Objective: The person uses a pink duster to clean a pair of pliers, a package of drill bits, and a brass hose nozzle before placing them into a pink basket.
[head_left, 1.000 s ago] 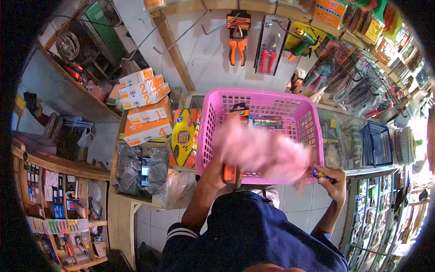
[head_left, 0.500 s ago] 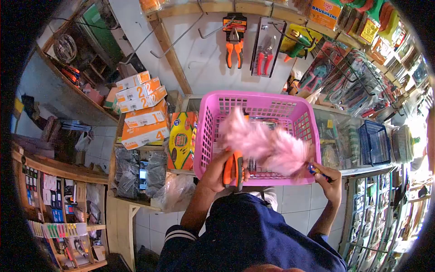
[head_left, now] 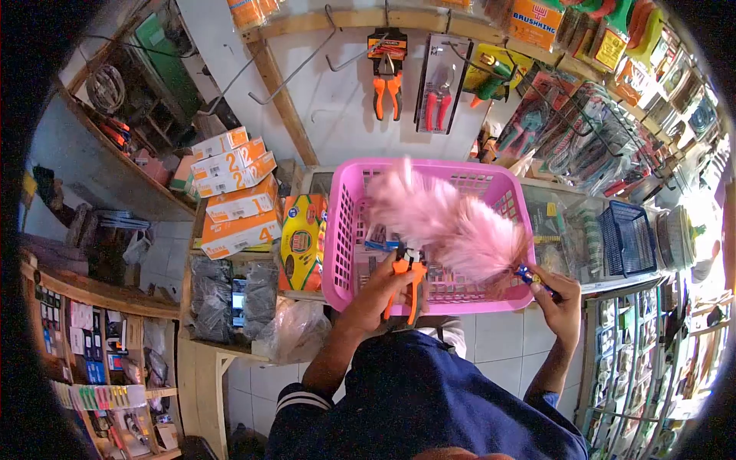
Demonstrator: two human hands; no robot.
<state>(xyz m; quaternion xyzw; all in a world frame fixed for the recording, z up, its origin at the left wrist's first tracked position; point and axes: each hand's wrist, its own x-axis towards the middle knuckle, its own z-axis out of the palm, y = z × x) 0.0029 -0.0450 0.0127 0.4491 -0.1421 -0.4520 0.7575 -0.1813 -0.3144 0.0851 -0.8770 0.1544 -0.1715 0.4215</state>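
Observation:
My left hand is closed around orange-handled pliers with a dark head, held over the near left part of a pink plastic basket. My right hand, at the basket's near right corner, grips the dark blue handle of a fluffy pink duster. The duster's head stretches across the basket to its far left side and is slightly blurred. Beneath it, a few small packaged items show inside the basket, partly hidden.
Orange and white boxes are stacked left of the basket, beside a yellow and red box. A blue wire basket is at the right. Packaged pliers and red-handled pruners hang on the wall ahead.
The pliers have turned in my left hand, and their head now shows more clearly. The duster has swung slightly up, uncovering items in the basket. The whole view has shifted a little.

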